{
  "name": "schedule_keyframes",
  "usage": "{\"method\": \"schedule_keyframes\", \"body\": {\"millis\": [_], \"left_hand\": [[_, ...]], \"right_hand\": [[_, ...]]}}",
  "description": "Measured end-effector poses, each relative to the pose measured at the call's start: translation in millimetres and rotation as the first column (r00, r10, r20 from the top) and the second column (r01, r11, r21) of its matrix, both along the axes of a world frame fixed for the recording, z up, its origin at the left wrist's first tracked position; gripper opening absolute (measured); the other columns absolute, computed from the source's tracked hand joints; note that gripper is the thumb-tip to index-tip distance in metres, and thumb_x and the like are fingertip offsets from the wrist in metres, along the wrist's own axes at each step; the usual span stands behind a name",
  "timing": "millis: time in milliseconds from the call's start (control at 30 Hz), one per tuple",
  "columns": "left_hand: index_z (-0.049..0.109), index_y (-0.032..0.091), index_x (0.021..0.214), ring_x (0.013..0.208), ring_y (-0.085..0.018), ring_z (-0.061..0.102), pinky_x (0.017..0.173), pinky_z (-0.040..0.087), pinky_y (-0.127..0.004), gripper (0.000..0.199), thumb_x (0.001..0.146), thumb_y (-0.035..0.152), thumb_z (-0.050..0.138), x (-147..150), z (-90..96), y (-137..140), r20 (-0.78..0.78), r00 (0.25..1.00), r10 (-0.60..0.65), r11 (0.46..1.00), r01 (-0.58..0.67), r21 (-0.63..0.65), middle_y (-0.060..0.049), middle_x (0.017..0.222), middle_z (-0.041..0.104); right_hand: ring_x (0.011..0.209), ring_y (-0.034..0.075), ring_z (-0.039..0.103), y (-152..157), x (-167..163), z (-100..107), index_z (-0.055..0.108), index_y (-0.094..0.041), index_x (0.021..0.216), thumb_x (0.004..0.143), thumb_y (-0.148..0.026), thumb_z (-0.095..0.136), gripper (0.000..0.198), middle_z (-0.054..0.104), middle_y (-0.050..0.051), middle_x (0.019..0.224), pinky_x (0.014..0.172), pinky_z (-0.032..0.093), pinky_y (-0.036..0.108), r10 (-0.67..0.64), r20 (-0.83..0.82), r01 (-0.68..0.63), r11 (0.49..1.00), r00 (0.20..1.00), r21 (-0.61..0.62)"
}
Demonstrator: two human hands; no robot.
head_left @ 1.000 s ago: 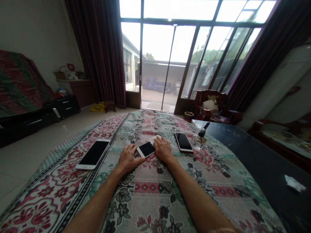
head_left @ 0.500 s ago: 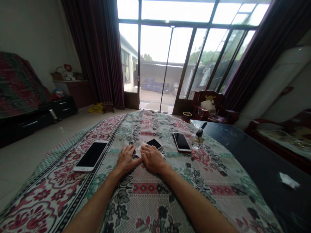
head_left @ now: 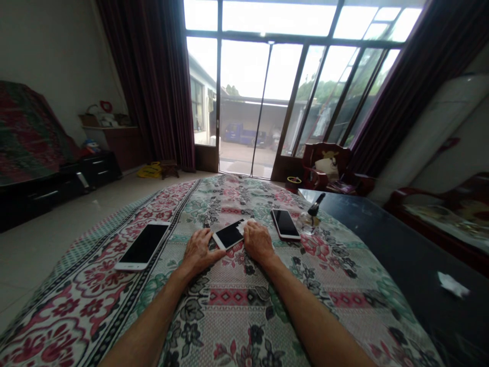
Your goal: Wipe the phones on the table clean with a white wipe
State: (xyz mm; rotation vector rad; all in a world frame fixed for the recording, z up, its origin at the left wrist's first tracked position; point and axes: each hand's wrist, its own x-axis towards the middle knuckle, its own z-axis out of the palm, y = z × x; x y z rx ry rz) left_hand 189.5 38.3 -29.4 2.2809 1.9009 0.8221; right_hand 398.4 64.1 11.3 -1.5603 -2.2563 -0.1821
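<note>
A white smartphone (head_left: 229,235) with a dark screen lies slanted on the patterned tablecloth between my hands. My left hand (head_left: 197,251) braces its left end, thumb at the near corner and fingers at the far side. At the phone's right end, my right hand (head_left: 260,241) is closed on a crumpled white tissue (head_left: 241,226), which touches the screen and is partly hidden by the fingers. Another white smartphone (head_left: 143,246) lies to the left. A third smartphone (head_left: 286,224) rests to the right, beside a clear glass bottle (head_left: 307,224) with a black top.
The floral tablecloth (head_left: 233,295) covers the table under my arms. On the right, a black tabletop (head_left: 389,239) holds a crumpled white tissue piece (head_left: 453,284). Beyond stand a wooden chair (head_left: 324,168) and glass doors (head_left: 244,117) between dark curtains.
My right hand has slid right across the phone with the tissue, uncovering most of its screen. My left hand stays at the left end.
</note>
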Motion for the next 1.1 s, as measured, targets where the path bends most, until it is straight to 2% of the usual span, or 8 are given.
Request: {"method": "schedule_keyframes", "body": {"millis": [133, 267, 367, 467, 667, 767, 933, 1100], "left_hand": [[0.061, 0.016, 0.119, 0.125, -0.031, 0.046, 0.106, 0.036, -0.041, 0.061, 0.07, 0.052, 0.069, 1, -0.3, 0, -0.006, 1.0, -0.001, 1.0, 0.001, -0.008, -0.013, 0.13, 0.056], [0.062, 0.017, 0.116, 0.126, -0.03, 0.045, 0.107, 0.035, -0.041, 0.056, 0.071, 0.05, 0.068, 2, -1.5, 1, -0.019, 1.0, 0.015, 1.0, -0.015, 0.007, -0.013, 0.13, 0.056], [0.064, 0.02, 0.113, 0.125, -0.029, 0.046, 0.106, 0.035, -0.041, 0.05, 0.071, 0.047, 0.069, 2, -1.9, 1, -0.015, 1.0, 0.012, 1.0, -0.012, 0.018, -0.011, 0.129, 0.057], [0.062, 0.017, 0.116, 0.126, -0.031, 0.046, 0.107, 0.035, -0.042, 0.056, 0.07, 0.05, 0.069, 0, -2.4, 1, -0.008, 1.0, 0.002, 1.0, -0.002, 0.023, -0.014, 0.13, 0.056], [0.062, 0.018, 0.117, 0.126, -0.032, 0.046, 0.108, 0.034, -0.044, 0.06, 0.069, 0.054, 0.067, -2, -2.5, 0, 0.003, 1.0, -0.006, 1.0, 0.006, 0.013, -0.013, 0.131, 0.056], [0.062, 0.019, 0.116, 0.126, -0.032, 0.046, 0.107, 0.034, -0.044, 0.059, 0.069, 0.055, 0.067, -1, -1.2, 0, -0.004, 1.0, -0.001, 1.0, 0.001, 0.015, -0.012, 0.131, 0.056], [0.062, 0.016, 0.115, 0.123, -0.032, 0.048, 0.106, 0.036, -0.042, 0.06, 0.068, 0.053, 0.069, 0, 1.1, -1, -0.002, 1.0, -0.009, 1.0, 0.009, 0.023, -0.014, 0.128, 0.057], [0.063, 0.02, 0.115, 0.124, -0.031, 0.047, 0.105, 0.037, -0.043, 0.052, 0.07, 0.046, 0.069, 1, 0.2, 0, 0.019, 1.0, 0.001, 1.0, -0.001, 0.018, -0.011, 0.13, 0.057]], "right_hand": [[0.106, 0.021, 0.053, -13, -11, -1, 0.064, -0.017, 0.091, 0.098, -0.021, 0.034, 0.031, 0.064, 0.009, 0.111, 0.093, 0.035, 0.034, 0.139, 0.013, -0.139, 0.99, 0.99, 0.002], [0.107, 0.021, 0.052, -25, -27, -2, 0.064, -0.018, 0.091, 0.098, -0.022, 0.035, 0.03, 0.064, 0.007, 0.11, 0.094, 0.035, 0.034, 0.311, 0.02, -0.312, 0.95, 0.95, 0.02], [0.107, 0.021, 0.052, -28, -33, -4, 0.064, -0.018, 0.092, 0.097, -0.021, 0.036, 0.028, 0.064, 0.006, 0.111, 0.093, 0.035, 0.034, 0.355, 0.017, -0.356, 0.934, 0.935, 0.034], [0.104, 0.021, 0.054, -21, -28, -4, 0.064, -0.018, 0.089, 0.096, -0.021, 0.037, 0.028, 0.065, 0.006, 0.108, 0.091, 0.036, 0.033, 0.301, 0.015, -0.301, 0.953, 0.954, 0.022], [0.101, 0.021, 0.057, 1, 1, -3, 0.065, -0.016, 0.088, 0.095, -0.017, 0.036, 0.03, 0.067, 0.011, 0.104, 0.092, 0.035, 0.032, 0.004, -0.019, -0.004, 1.0, 1.0, 0.0], [0.1, 0.021, 0.057, 3, 8, -4, 0.065, -0.016, 0.087, 0.095, -0.017, 0.036, 0.03, 0.067, 0.011, 0.102, 0.091, 0.035, 0.032, -0.025, -0.025, 0.026, 1.0, 0.999, 0.016], [0.098, 0.019, 0.056, -9, -5, -4, 0.064, -0.017, 0.085, 0.097, -0.019, 0.034, 0.031, 0.066, 0.009, 0.098, 0.091, 0.036, 0.031, 0.136, -0.027, -0.135, 0.99, 0.99, 0.037], [0.098, 0.02, 0.055, -28, -25, -2, 0.063, -0.018, 0.081, 0.094, -0.021, 0.042, 0.026, 0.066, 0.006, 0.099, 0.089, 0.038, 0.032, 0.338, 0.015, -0.338, 0.941, 0.941, 0.01]]}}
